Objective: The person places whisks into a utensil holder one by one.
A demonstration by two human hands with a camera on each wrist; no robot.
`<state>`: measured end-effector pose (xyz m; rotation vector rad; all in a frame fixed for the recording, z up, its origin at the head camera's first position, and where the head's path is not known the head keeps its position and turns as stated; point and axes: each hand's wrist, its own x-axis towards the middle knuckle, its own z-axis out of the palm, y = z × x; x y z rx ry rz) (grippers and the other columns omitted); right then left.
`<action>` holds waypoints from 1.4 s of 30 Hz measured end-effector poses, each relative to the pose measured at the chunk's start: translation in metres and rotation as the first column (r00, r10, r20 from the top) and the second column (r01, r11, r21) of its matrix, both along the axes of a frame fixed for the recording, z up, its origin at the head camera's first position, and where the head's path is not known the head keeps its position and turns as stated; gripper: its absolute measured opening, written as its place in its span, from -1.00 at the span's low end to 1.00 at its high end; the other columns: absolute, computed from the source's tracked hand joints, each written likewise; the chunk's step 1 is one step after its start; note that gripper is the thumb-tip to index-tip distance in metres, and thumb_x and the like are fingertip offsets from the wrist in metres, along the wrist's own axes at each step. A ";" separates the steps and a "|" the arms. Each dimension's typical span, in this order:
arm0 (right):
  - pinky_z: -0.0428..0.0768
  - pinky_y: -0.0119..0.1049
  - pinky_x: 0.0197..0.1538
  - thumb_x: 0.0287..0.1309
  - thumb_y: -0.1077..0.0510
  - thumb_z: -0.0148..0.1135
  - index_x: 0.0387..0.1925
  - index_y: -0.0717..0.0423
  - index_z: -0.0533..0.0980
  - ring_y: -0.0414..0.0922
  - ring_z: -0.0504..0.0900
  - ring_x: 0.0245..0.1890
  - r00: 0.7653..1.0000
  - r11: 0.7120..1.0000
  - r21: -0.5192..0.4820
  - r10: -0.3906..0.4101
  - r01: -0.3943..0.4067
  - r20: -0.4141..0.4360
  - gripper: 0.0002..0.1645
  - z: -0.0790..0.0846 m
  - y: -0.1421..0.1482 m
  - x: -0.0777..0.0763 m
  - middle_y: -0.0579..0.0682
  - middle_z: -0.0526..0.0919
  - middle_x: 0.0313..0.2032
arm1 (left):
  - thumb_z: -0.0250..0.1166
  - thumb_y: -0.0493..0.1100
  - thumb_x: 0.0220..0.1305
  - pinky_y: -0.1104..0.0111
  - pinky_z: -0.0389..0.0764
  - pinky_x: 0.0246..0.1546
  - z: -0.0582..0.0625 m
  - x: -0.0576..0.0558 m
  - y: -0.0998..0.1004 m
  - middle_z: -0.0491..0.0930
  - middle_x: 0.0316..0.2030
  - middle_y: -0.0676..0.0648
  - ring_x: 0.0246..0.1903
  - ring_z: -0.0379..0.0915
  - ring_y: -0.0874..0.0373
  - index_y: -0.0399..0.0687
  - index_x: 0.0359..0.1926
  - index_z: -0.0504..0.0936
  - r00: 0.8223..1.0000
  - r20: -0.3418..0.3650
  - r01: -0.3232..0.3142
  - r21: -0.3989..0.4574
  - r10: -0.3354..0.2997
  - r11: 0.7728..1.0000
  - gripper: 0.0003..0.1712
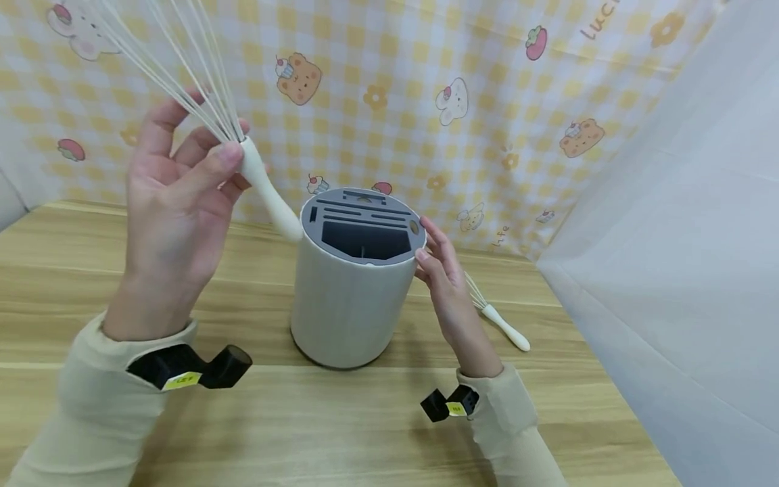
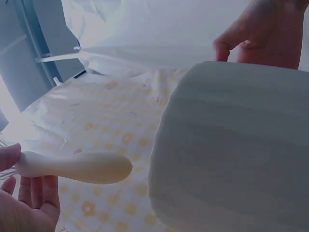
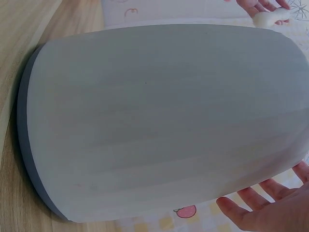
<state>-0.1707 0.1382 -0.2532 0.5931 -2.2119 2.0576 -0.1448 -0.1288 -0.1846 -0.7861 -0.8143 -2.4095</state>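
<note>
My left hand [image 1: 182, 196] pinches a white whisk [image 1: 268, 193] where its wires meet the handle, with the wire loops pointing up. The tip of the whisk's handle points down toward the upper left side of a cream cylindrical knife block [image 1: 349, 311]; a gap shows between them in the left wrist view. The block's grey top [image 1: 368, 256] has slots and a wide dark opening. My right hand [image 1: 447, 291] rests its fingertips on the block's right side near the rim, fingers mostly straight.
A smaller white whisk [image 1: 506, 327] lies on the wooden table [image 1: 292, 426] to the right, partly hidden behind my right hand. Behind the table hangs a yellow checked cloth [image 1: 402, 135] with cartoon prints. A white sheet [image 1: 681, 223] borders the right side.
</note>
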 end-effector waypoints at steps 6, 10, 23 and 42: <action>0.32 0.02 0.27 0.30 0.03 -0.09 0.36 -0.24 0.12 -0.10 0.33 0.24 1.000 1.000 0.010 -0.011 0.011 0.000 -0.40 0.000 0.000 -0.001 -0.09 0.28 0.29 | 0.00 -0.67 0.14 0.24 0.65 -0.22 -0.003 0.000 0.010 0.59 -0.26 -0.28 -0.19 0.57 -0.07 -0.28 0.09 0.38 0.998 -0.023 0.062 0.017 -0.062 0.998 -0.49; 0.31 0.02 0.27 0.31 0.04 -0.10 0.36 -0.23 0.11 -0.10 0.32 0.25 1.000 1.000 0.011 -0.002 0.002 -0.005 -0.40 0.000 0.000 -0.001 -0.09 0.27 0.30 | -0.01 -0.68 0.13 0.17 0.63 -0.11 -0.006 0.000 0.015 0.58 -0.24 -0.27 -0.18 0.58 -0.09 -0.25 0.09 0.38 0.998 -0.004 0.070 -0.010 -0.070 0.997 -0.47; 0.33 0.00 0.27 0.30 0.02 -0.09 0.36 -0.24 0.12 -0.09 0.33 0.24 1.000 1.000 0.012 -0.011 0.011 -0.009 -0.40 -0.001 0.000 -0.001 -0.07 0.29 0.28 | 0.14 -0.61 0.09 0.35 0.59 -0.04 -0.017 -0.003 0.026 0.58 -0.22 -0.13 -0.06 0.55 -0.02 -0.19 0.09 0.41 0.996 0.010 -0.076 -0.310 0.084 0.948 -0.46; 0.31 -0.03 0.29 0.30 0.00 -0.09 0.35 -0.28 0.13 -0.13 0.34 0.24 1.000 1.000 0.025 -0.010 0.011 -0.011 -0.41 0.000 -0.001 0.000 -0.12 0.30 0.28 | 0.22 -0.50 0.11 0.53 0.50 -0.07 -0.032 -0.013 0.036 0.50 -0.09 -0.10 -0.12 0.44 0.10 -0.18 0.28 0.23 0.940 -0.048 -0.254 -0.757 0.337 0.602 -0.29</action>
